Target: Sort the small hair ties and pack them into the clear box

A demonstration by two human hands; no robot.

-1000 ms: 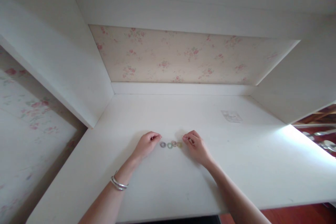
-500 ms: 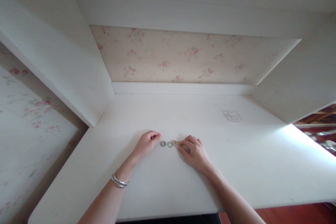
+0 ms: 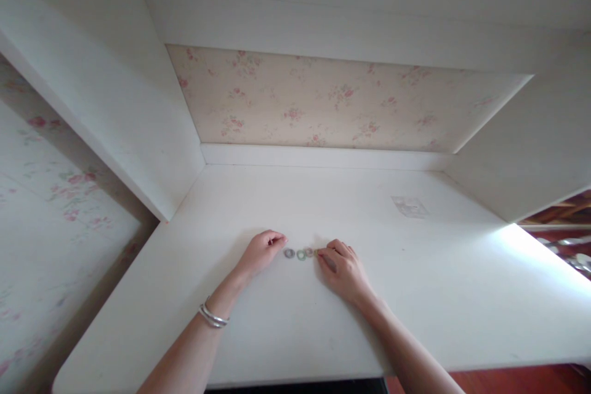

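Note:
Several small rings, like coiled hair ties, lie in a short row on the white desk (image 3: 286, 332). From left to right come a grey ring (image 3: 289, 253), a green ring (image 3: 301, 255), a pinkish ring (image 3: 309, 252) and a yellow ring (image 3: 316, 252), partly covered by fingers. My right hand (image 3: 342, 268) rests on the desk, thumb and fingertips closed on the yellow ring. Just left of the grey ring is my left hand (image 3: 261, 253), its fingertips pinched together and apart from the ring. Nothing shows between them. A silver bracelet (image 3: 213, 316) circles the left wrist.
White side panels (image 3: 115, 86) stand at both ends of the desk, with a white shelf (image 3: 323, 18) overhead. Flowered wallpaper (image 3: 318, 101) covers the back. A faint clear square sheet (image 3: 410, 207) lies toward the right rear. Red floor (image 3: 521, 380) shows beyond the front edge.
The view has shifted slightly, so the desk contents appear a little further right. Both hands and the row of rings keep nearly the same places relative to one another.

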